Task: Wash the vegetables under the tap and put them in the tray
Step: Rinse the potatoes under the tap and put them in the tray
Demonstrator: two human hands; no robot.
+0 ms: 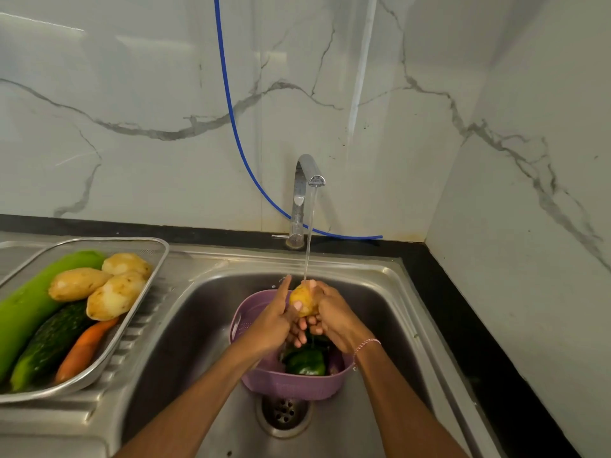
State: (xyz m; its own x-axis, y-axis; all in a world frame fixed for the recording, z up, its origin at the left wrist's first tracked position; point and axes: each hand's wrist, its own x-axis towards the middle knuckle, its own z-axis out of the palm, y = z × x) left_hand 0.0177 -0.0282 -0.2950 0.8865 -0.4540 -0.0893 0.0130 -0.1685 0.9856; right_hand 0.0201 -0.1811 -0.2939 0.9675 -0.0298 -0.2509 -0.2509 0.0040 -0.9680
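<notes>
Water runs from the chrome tap (305, 196) onto a yellow potato (301, 300) held over the sink (205, 325). My left hand (274, 322) and my right hand (334, 320) both grip the potato from either side, the left thumb lying across it. Below them a purple colander (291, 385) stands in the sink with a green pepper (305, 365) inside. On the draining board at the left, a steel tray (132, 320) holds three potatoes (114, 299), a pale green gourd (29, 309), a dark cucumber (49, 345) and a carrot (84, 348).
The sink drain (284, 413) lies just in front of the colander. A blue hose (231, 117) hangs down the marble wall and runs behind the tap. A black counter edge (463, 325) borders the sink on the right, beside a side wall.
</notes>
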